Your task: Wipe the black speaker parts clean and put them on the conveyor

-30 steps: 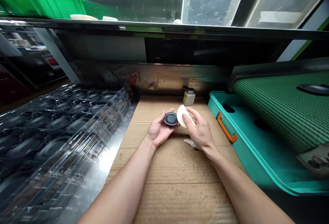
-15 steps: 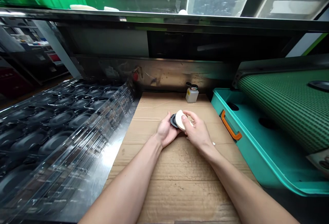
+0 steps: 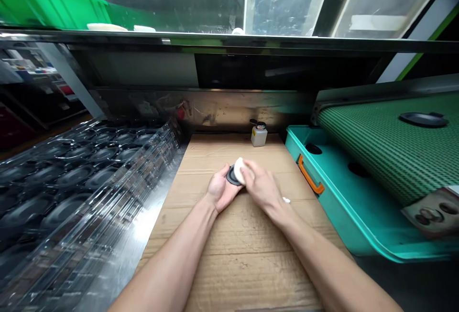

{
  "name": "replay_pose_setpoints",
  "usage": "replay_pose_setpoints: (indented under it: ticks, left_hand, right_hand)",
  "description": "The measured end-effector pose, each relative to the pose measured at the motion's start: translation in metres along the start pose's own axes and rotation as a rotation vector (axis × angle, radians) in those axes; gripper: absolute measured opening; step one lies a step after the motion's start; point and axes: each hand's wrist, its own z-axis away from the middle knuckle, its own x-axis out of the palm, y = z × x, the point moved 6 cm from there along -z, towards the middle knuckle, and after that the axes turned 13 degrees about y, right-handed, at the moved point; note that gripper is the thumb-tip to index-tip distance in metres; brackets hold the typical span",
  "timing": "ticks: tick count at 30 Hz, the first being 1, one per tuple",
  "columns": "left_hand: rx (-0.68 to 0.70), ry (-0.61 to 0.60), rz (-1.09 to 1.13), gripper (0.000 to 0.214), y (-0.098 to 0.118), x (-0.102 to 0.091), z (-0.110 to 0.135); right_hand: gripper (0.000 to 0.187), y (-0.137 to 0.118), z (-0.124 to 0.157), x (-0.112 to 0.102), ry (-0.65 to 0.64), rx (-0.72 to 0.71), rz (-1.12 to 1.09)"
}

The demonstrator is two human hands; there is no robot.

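My left hand (image 3: 220,190) is closed round a small round black part (image 3: 230,177), holding it just above the cardboard sheet (image 3: 236,250). My right hand (image 3: 260,187) pinches a white pad (image 3: 239,170) and presses it against the face of the black part. Most of the part is hidden behind the pad and my fingers. A little white scrap (image 3: 286,200) lies on the cardboard just right of my right wrist.
A small white bottle with a dark cap (image 3: 258,134) stands at the back of the cardboard. Clear plastic trays with several black round parts (image 3: 79,178) fill the left. A teal bin (image 3: 333,197) and a green conveyor belt (image 3: 387,145) carrying a black part (image 3: 423,119) are on the right.
My right hand has brought the white pad from beside the black part onto its face. Both hands have drawn close together over the cardboard.
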Motion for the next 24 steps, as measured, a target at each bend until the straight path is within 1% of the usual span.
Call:
replay_pose_setpoints:
  ticks: [2, 4, 7, 9, 11, 14, 17, 21, 24]
  left_hand:
    - [-0.002, 0.033, -0.004, 0.034, 0.003, -0.004, -0.001]
    - [-0.021, 0.06, 0.009, 0.036, 0.008, -0.006, -0.001]
    - [-0.049, 0.069, 0.085, 0.039, 0.018, -0.006, 0.003]
    - [-0.067, 0.054, 0.151, 0.04, 0.023, -0.003, 0.007]
    - [-0.088, 0.041, 0.195, 0.042, 0.025, 0.0, 0.012]
    - [-0.149, 0.033, 0.215, 0.047, 0.021, 0.004, 0.018]
    - [-0.197, 0.073, 0.211, 0.051, 0.014, 0.003, 0.019]
    - [-0.192, 0.136, 0.202, 0.055, 0.012, 0.0, 0.018]
    - [-0.181, 0.15, 0.201, 0.056, 0.014, 0.0, 0.018]
  right_hand:
    - [0.041, 0.013, -0.006, -0.008, 0.099, 0.08, 0.011]
    - [0.041, 0.024, -0.012, -0.016, 0.193, 0.12, -0.025]
    - [0.041, 0.034, -0.018, -0.021, 0.255, 0.135, -0.07]
    - [0.042, 0.04, -0.02, -0.019, 0.249, 0.147, -0.048]
    - [0.043, 0.047, -0.02, -0.012, 0.212, 0.161, -0.006]
    - [0.042, 0.057, -0.02, 0.001, 0.125, 0.164, 0.042]
    - [0.041, 0.062, -0.019, 0.01, 0.073, 0.144, 0.058]
    - [0.041, 0.063, -0.019, 0.012, 0.073, 0.136, 0.067]
    - [0.041, 0.06, -0.02, 0.007, 0.087, 0.135, 0.061]
